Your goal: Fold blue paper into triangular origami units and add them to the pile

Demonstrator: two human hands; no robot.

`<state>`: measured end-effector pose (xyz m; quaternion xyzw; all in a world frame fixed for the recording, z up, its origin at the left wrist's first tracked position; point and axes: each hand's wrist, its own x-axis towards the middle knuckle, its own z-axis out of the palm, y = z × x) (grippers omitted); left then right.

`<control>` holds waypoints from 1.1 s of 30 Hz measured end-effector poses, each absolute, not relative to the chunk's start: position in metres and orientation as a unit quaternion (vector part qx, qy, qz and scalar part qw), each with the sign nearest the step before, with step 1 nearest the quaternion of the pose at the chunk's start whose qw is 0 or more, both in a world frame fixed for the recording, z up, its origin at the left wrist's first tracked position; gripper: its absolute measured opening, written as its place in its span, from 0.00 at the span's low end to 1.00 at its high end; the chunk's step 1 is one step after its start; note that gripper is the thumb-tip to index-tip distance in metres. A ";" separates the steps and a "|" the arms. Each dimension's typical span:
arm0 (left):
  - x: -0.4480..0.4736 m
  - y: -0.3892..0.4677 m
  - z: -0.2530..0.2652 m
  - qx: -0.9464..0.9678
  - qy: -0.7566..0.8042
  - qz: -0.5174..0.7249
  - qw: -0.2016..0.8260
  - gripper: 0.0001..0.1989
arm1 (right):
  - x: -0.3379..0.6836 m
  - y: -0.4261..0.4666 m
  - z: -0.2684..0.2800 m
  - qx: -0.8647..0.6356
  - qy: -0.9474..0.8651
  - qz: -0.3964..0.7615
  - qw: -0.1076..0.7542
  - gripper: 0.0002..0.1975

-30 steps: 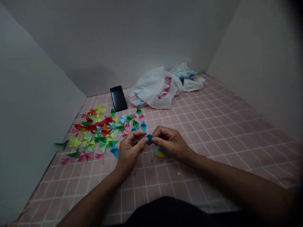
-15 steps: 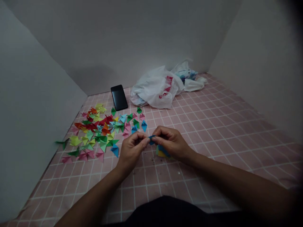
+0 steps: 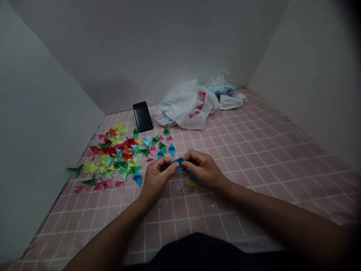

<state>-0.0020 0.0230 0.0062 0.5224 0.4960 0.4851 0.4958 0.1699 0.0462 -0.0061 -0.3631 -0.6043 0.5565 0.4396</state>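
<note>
A small piece of blue folded paper [image 3: 178,162] is pinched between my two hands. My left hand [image 3: 158,176] grips its left side with thumb and forefinger; my right hand [image 3: 205,170] grips its right side in the same way. Partly under my right hand lies a stack of paper sheets [image 3: 193,182], with yellow and blue showing. To the left of my hands spreads a pile of folded paper cranes [image 3: 121,150] in red, green, yellow, pink and blue. A blue paper crane [image 3: 137,178] lies nearest my left hand.
A black phone [image 3: 143,117] lies behind the cranes by the back wall. Beside it rest a crumpled white plastic bag [image 3: 183,107] and a smaller white and blue bag [image 3: 224,90]. Walls enclose the pink checked cloth [image 3: 270,150] at the left, back and right.
The blue paper has turned slightly in my fingers, and more of its flat face shows. My hands have otherwise stayed almost in place.
</note>
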 end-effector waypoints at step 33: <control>-0.003 0.020 0.004 0.561 0.502 0.491 0.439 0.14 | 0.165 0.040 -0.003 -0.344 -0.597 0.590 0.421 0.12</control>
